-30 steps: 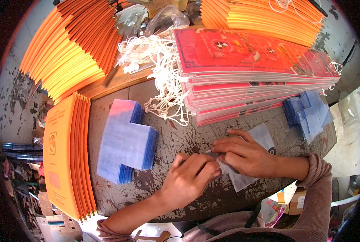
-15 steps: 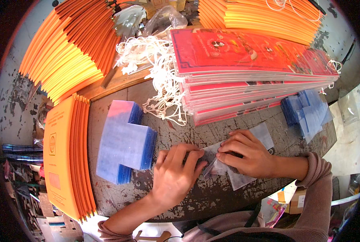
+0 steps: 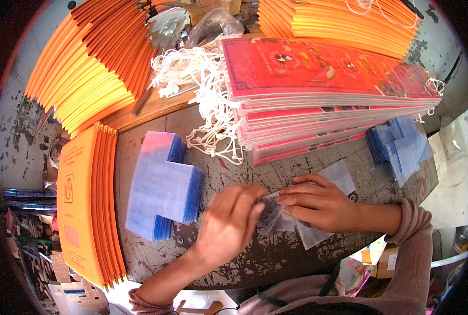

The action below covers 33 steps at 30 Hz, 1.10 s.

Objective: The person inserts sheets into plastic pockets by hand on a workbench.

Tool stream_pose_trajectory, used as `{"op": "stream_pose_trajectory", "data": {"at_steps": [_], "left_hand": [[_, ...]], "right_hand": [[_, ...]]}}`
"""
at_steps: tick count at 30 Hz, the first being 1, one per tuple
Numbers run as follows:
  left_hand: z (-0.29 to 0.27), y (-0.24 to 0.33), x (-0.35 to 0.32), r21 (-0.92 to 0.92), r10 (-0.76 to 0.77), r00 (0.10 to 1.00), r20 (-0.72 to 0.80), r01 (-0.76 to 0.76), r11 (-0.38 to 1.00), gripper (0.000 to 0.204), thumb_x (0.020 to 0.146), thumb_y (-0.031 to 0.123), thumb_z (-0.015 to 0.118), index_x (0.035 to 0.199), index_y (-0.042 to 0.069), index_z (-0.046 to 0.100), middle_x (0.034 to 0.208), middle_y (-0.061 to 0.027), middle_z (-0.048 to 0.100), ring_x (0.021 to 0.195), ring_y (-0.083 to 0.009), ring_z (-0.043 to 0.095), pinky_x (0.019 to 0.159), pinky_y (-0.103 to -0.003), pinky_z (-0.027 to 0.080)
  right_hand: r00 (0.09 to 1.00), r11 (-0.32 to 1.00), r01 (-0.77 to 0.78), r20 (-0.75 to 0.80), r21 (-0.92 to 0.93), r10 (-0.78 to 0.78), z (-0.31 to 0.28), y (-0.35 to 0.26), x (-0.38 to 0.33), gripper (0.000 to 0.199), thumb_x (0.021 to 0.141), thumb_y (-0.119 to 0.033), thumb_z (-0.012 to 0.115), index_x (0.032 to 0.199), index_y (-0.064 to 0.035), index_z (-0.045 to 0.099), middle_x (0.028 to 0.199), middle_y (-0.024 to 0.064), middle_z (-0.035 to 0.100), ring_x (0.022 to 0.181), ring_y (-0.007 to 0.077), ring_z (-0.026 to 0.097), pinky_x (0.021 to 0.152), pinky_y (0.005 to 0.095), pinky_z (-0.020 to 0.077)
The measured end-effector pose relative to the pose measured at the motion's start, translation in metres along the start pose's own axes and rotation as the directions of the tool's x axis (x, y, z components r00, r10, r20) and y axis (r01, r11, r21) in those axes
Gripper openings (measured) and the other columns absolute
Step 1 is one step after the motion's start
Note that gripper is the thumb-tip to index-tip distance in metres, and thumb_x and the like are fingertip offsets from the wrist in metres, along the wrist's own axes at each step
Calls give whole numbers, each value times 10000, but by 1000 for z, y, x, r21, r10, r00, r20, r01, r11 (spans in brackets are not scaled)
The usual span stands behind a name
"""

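Clear plastic sheets (image 3: 338, 176) lie loosely overlapped on the dark table in front of me. My right hand (image 3: 320, 202) bends over them, its fingertips closed on the folded edge of one sheet. My left hand (image 3: 229, 220) is slightly blurred; its thumb and fingers come together at that sheet's left end. What lies under the fingertips is partly hidden. Left of my left hand stands a stack of bluish clear plastic pieces (image 3: 163, 189), laid in offset layers. A smaller stack of blue plastic pieces (image 3: 399, 149) sits beyond my right hand, toward the right edge.
Red printed sheets in clear covers (image 3: 323, 68) are piled at the back, with white strings (image 3: 213, 115) hanging from their left end. Orange booklets (image 3: 87, 205) stand at the left. More orange stacks (image 3: 92, 63) fill the far left and the far right (image 3: 339, 23).
My left hand has turned a little, its fingers reaching further over the sheet's end. My right hand has shifted slightly left and flattened. The surrounding stacks have not moved.
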<state>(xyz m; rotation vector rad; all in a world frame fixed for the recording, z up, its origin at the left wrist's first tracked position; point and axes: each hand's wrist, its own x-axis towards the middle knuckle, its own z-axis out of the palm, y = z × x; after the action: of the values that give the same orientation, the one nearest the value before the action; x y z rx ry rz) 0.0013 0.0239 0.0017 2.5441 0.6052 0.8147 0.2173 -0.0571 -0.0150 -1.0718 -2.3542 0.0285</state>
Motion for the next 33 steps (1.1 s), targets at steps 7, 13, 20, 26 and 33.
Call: {"op": "stream_pose_trajectory", "data": {"at_steps": [7,13,20,26,33], "left_hand": [[1,5,-2,205,-42,998,36,34,978,314,699,156,781,972,76,648,928,-66,588,866,-245,591,697,-356,453],[5,5,-5,155,-36,999,36,30,988,241,707,127,770,905,88,640,910,-45,592,828,-226,596,696,-352,440],[6,1,-4,64,-91,995,36,89,994,313,731,67,751,1006,76,602,895,-63,604,799,-231,598,672,-350,441],[12,5,-2,-236,4,1000,15,0,972,378,770,-43,677,1116,29,543,902,-110,616,793,-256,622,747,-349,475],[-6,1,6,129,-84,991,106,70,989,361,711,123,772,1005,13,593,1012,-135,541,939,-307,568,794,-406,479]], "right_hand": [[998,999,11,-56,-31,-13,-3,0,2,235,720,-132,609,936,-40,620,983,97,614,922,240,590,860,407,483],[997,998,12,-71,-63,-16,-1,0,1,290,704,-137,601,974,-32,614,969,88,606,908,239,582,820,387,485],[998,998,-58,-24,-41,57,-7,-6,6,227,746,-94,655,963,-26,659,1106,99,622,969,234,602,824,374,494],[999,999,-33,0,-40,33,-7,-1,7,205,754,-99,665,942,-20,641,1134,118,620,996,247,602,882,413,484],[998,997,-57,17,-48,57,-5,-3,0,248,758,-80,646,1003,-38,641,1052,77,641,948,224,607,887,410,480]]}}
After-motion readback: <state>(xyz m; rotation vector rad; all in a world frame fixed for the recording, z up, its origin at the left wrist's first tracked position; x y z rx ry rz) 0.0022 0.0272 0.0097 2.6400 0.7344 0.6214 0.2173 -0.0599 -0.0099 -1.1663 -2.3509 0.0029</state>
